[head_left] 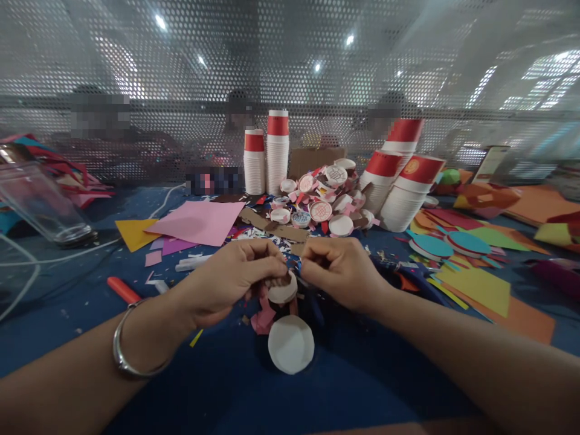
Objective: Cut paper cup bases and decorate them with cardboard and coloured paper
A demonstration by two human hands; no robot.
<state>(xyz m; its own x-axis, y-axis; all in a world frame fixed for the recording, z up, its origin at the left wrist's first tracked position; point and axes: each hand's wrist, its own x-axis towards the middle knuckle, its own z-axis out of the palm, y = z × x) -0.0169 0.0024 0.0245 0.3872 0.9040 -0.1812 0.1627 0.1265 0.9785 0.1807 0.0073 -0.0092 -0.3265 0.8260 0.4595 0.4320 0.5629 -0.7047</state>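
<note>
My left hand (247,272), with a silver bangle at its wrist, is closed at the centre of the table. Its fingers curl over the edge of a small white paper cup bottom (284,295). Close beside it, my right hand (342,269) is closed in a pinch; whatever lies between its fingertips is hidden. Nearer to me, a white paper disc (291,344) lies on the blue tabletop (217,386). Pink paper pieces (263,317) sit just below my left fingers.
Stacks of paper cups (278,151) stand behind a heap of cut cup bottoms (321,210). Pink paper (199,222) and a glass bottle (45,199) are at the left. Blue discs (469,243) and yellow paper (480,290) lie right. A perforated metal screen (290,66) rises behind.
</note>
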